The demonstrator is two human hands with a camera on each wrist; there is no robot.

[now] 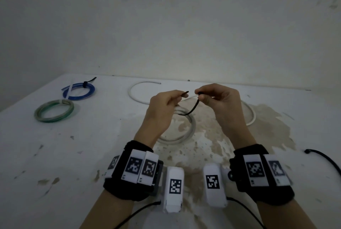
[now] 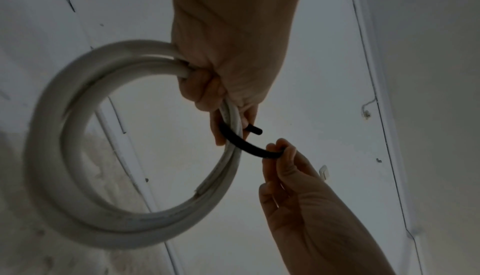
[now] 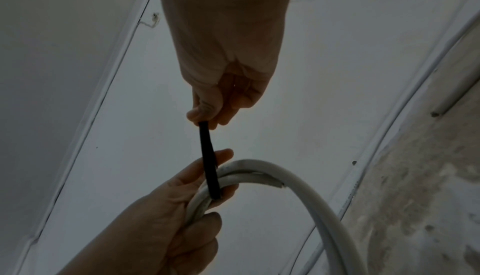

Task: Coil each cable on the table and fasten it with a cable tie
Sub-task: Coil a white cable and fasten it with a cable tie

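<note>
Over stained table [image 1: 55,154]: coiled white cable [image 2: 52,156] and black tie [image 2: 249,148] in both hands.

Dim, flat, greyish light throughout, with no glare. Wrist views are darker and soft. Straight wall lines bow at the edges.

Counted three coiled cables: one blue coil [image 1: 79,91] far left, one green coil [image 1: 53,111] nearer on the left, one white coil [image 1: 181,128] at centre. One more white cable [image 1: 140,90] lay loose, uncoiled, on the far tabletop [image 1: 55,154]. Cable ties were three: one black tie [image 1: 190,109] looped at the white coil, one on the blue coil [image 1: 86,83], one spare black tie [image 1: 324,157] near right. Two hands: left hand [image 1: 162,110], right hand [image 1: 221,103]. Two wrist bands.
</note>
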